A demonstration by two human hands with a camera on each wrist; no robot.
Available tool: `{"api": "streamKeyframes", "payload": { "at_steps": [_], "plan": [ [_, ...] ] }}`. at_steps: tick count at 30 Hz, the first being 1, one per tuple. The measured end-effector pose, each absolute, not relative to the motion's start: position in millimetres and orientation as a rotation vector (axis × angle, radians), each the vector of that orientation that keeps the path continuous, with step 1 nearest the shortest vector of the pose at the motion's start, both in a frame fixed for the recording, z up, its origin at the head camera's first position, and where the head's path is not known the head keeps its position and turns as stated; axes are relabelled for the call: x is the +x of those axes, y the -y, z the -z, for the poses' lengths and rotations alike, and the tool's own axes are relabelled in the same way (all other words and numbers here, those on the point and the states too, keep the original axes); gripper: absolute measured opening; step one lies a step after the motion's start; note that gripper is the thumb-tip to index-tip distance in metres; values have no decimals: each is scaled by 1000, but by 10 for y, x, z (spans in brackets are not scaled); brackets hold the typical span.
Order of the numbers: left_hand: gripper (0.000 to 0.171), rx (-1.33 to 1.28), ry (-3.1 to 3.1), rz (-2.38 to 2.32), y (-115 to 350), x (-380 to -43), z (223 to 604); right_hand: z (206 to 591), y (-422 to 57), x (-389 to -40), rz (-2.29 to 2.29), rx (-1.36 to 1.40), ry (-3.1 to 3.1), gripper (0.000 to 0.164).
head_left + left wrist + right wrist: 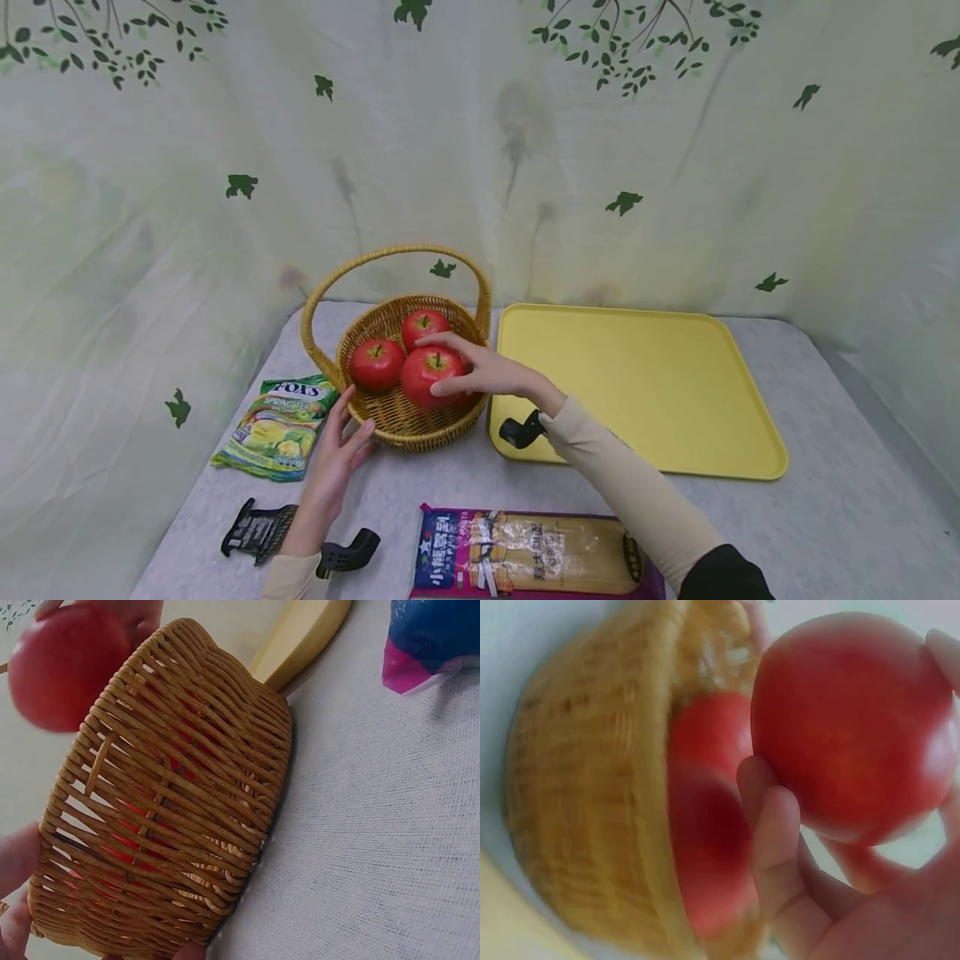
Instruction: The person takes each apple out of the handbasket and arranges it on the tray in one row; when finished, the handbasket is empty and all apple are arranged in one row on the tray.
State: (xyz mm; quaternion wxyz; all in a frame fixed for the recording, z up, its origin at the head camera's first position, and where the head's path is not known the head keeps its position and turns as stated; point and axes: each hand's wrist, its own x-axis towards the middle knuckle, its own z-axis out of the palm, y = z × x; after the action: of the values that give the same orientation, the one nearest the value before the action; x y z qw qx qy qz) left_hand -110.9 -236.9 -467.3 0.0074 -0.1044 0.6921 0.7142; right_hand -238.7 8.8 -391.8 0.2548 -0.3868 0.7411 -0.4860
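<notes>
Over the basket (420, 439), which your left hand (336, 460) touches with fingers extended, your right hand (487, 370) grips an apple (422, 385), apparently mid-transfer and next needing steady control.

The head view looks forward and down from above and behind the left grip (337, 458) and right grip (480, 371), far enough off to frame the whole basket (431, 437) and much of the bench (457, 483). The left wrist view sits low and close by the left grip, rolled sideways, facing the basket's wall. The right wrist view, also rolled, faces the held apple (851, 727) closely. All three share basket and apple.
</notes>
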Motion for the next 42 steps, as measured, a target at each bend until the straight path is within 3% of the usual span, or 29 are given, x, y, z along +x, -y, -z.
{"api": "streamKeyframes", "payload": {
  "at_steps": [9, 20, 30, 42],
  "plan": [
    [69, -327, -2150, -2250, 2350, -1113, 4657, 3861, -835, -2515, 1424, -911, -2080, 59],
    [68, -341, -2144, -2253, 2345, -1105, 4651, 4172, -1474, -2662, 1432, -597, -2318, 63],
    [67, -341, -2145, -2246, 2341, -1100, 4653, 4511, -1531, -2691, 1369, -542, -2443, 66],
    [68, -354, -2149, -2228, 2338, -1103, 4636, 4536, -1284, -2658, 1275, -656, -2539, 67]
  ]
}}
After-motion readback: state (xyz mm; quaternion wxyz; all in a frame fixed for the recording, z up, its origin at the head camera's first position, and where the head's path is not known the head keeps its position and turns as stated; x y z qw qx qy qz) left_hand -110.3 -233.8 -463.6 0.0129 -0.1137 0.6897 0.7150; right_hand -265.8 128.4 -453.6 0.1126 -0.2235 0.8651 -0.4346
